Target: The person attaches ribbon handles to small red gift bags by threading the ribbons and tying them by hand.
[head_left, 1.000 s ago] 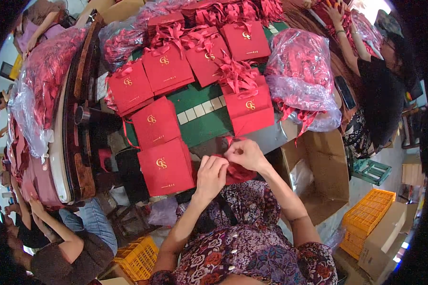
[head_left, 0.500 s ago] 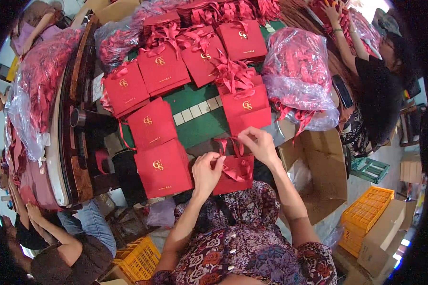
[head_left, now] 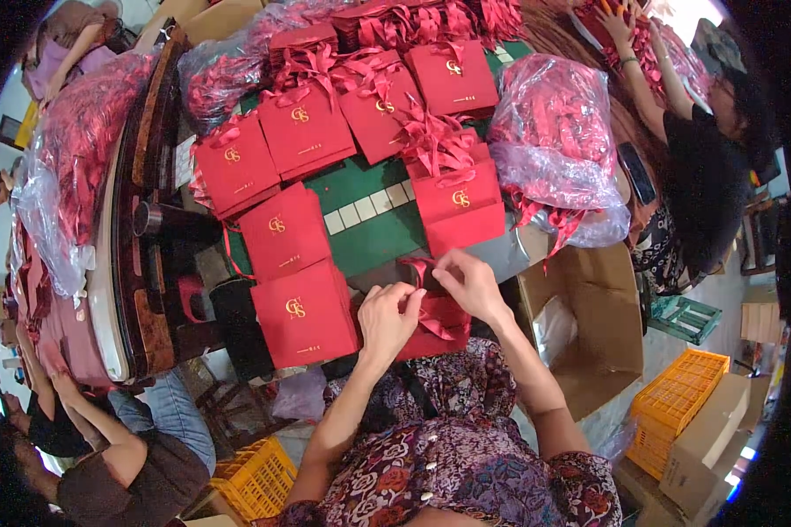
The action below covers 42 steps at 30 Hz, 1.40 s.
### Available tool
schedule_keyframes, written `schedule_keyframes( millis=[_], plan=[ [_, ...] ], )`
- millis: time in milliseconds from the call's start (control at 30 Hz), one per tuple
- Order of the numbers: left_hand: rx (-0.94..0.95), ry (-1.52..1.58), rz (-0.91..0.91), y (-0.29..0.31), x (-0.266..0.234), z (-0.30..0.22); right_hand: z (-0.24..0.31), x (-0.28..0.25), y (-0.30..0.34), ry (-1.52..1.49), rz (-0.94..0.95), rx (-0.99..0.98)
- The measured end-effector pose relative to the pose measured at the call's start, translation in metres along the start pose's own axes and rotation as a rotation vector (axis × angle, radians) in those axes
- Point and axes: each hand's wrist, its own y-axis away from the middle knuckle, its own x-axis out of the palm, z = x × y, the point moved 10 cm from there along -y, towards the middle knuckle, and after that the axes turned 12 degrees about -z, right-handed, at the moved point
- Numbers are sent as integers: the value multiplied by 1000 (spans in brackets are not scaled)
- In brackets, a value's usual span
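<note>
Close to my body, a red paper gift bag (head_left: 432,337) with a red ribbon (head_left: 419,265) lies at the table's near edge. My left hand (head_left: 387,318) pinches the ribbon between thumb and forefinger above the bag. Beside it, my right hand (head_left: 471,285) also has its fingertips closed on the ribbon, only a little apart from the left. Both hands cover part of the bag. Left of my left hand is a stack of flat red gift bags (head_left: 303,316), and beyond my right hand another stack of red bags (head_left: 460,211) with ribbon handles.
More red bag stacks (head_left: 303,127) cover the green table top (head_left: 373,237). A plastic-wrapped bundle (head_left: 549,132) stands right, above an open cardboard box (head_left: 602,342). A dark cup (head_left: 149,218) is at left, a yellow crate (head_left: 677,395) at lower right. Other people work on both sides.
My right hand has moved left and slightly down, nearer my left hand. The ribbon loop between them has been drawn narrower.
</note>
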Motion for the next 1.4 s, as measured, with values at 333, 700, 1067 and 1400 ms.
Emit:
schedule_keyframes(
  millis=[333,700,1067,1400],
  plan=[
    [73,6,52,-3,3,-14,5,14,14,-222,204,5],
    [94,92,148,-2,13,-14,-5,27,17,-493,490,50],
    [267,159,47,10,-1,-24,-22,-12,-1,-594,213,292],
    [-145,423,419,35,17,-15,-29,-38,-37,-569,-76,281]
  ],
)
